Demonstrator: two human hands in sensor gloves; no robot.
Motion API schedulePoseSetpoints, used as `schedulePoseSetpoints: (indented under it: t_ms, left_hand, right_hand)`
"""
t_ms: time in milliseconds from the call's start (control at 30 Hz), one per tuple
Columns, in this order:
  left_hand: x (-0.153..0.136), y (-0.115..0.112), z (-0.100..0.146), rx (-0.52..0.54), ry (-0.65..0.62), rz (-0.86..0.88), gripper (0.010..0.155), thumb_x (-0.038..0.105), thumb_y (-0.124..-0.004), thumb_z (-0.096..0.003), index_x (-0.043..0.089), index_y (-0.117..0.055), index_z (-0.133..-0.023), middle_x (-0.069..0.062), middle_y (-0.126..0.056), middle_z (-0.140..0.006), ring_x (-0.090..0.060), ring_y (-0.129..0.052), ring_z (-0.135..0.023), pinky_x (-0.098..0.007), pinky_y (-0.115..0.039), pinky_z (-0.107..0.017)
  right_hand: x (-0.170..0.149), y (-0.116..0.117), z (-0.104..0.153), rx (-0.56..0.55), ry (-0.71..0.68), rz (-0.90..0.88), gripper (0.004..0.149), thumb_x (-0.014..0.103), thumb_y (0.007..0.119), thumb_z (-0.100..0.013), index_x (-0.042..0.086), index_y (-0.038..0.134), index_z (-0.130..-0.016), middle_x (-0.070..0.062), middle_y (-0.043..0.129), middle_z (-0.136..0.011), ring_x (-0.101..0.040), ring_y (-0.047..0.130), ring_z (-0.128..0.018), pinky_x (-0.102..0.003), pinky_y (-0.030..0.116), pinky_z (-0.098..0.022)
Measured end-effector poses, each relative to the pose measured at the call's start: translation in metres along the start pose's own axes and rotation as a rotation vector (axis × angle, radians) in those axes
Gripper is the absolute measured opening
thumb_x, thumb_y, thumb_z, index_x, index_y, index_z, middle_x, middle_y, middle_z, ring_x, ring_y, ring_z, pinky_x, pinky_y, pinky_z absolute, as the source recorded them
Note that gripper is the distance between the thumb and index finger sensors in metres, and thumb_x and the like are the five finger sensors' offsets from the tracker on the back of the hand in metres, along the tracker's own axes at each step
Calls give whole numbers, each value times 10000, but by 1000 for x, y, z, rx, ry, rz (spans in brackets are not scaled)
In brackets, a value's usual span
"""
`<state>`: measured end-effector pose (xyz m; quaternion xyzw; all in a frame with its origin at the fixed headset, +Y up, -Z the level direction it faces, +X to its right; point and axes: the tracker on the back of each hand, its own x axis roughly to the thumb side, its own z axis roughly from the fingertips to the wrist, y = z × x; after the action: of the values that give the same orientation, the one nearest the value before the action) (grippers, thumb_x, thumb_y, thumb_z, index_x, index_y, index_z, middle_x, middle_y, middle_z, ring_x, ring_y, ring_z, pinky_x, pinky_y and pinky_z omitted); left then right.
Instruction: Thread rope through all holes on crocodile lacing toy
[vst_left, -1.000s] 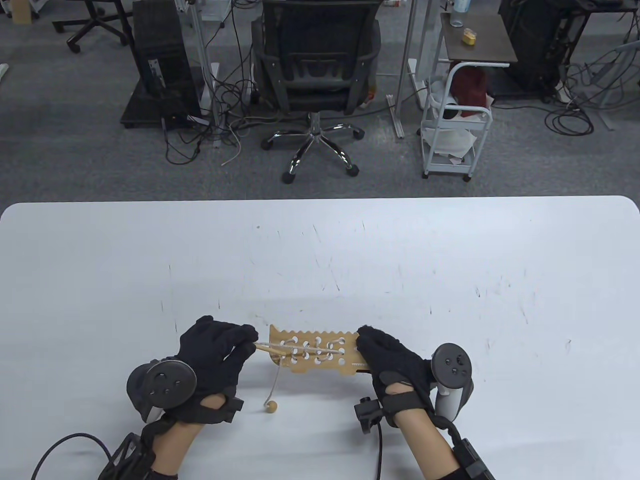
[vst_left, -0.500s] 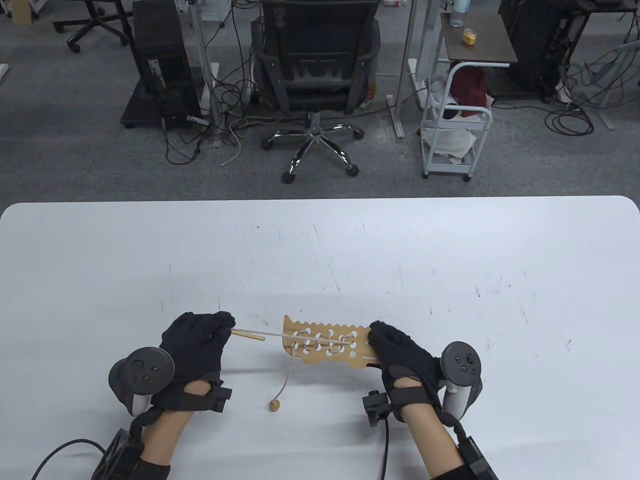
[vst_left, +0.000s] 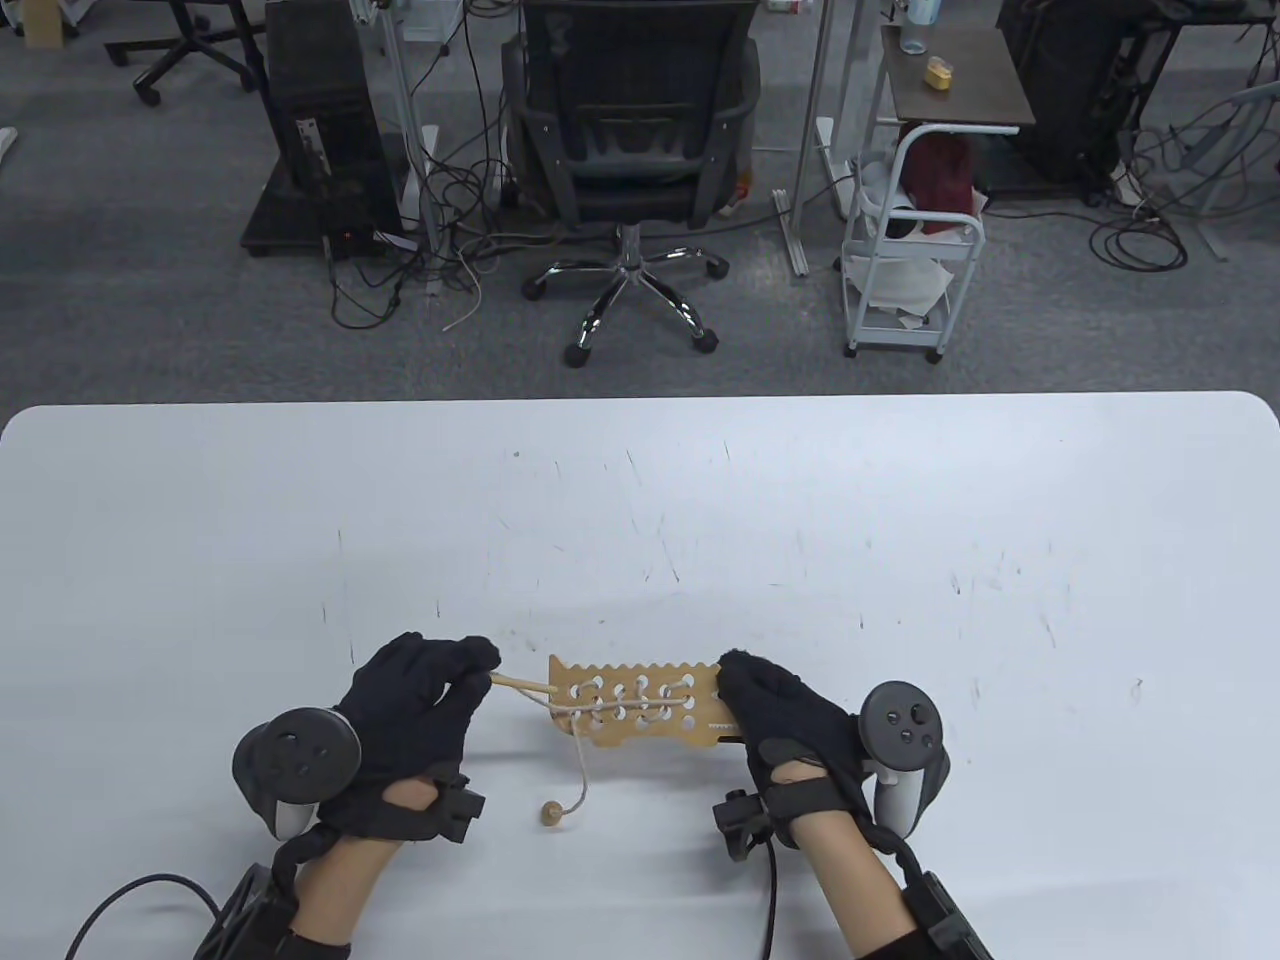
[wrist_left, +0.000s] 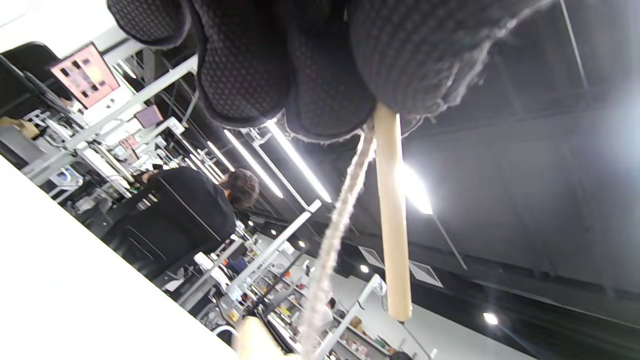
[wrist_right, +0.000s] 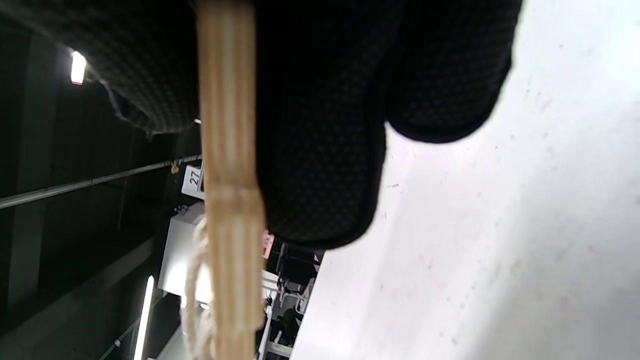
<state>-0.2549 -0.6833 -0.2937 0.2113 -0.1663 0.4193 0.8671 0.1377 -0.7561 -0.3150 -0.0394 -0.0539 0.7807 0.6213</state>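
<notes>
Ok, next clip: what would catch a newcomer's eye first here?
The wooden crocodile lacing toy, held up near the table's front edge by the right hand at one end. The left hand pinches the wooden needle at the other end, and the rope's bead lies on the table.

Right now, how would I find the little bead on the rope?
Look at the near edge of the white table, between the two gloved hands. The rope hangs down from the crocodile board's left end. The bead is the small round wooden ball at its tip, lying alone on the table.
</notes>
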Motion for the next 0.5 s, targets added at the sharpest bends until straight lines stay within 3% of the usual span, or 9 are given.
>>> schedulePoseSetpoints:
  t_ms: [200,500]
  left_hand:
    - [17,-14,3,-78,-81,0,427,382,-899,-388,317,-942,-808,32,-1000,-738,-256,-920,-749,-565,-606,-735]
    - [35,-35,9,-192,-176,-6,424,401,-920,-386,318,-953,-801,37,-1012,-727,-249,-931,-742,-562,-608,-736]
  right_hand:
    - [3,14,3,96,-25,88,448,449,851,-456,142,897,-778,7,1107,-542,-119,1132,-290,-363,889,-334]
    - [8,26,9,140,-50,115,444,454,846,-459,144,903,-772,8,1111,-527,-112,1117,-259,-366,882,-333]
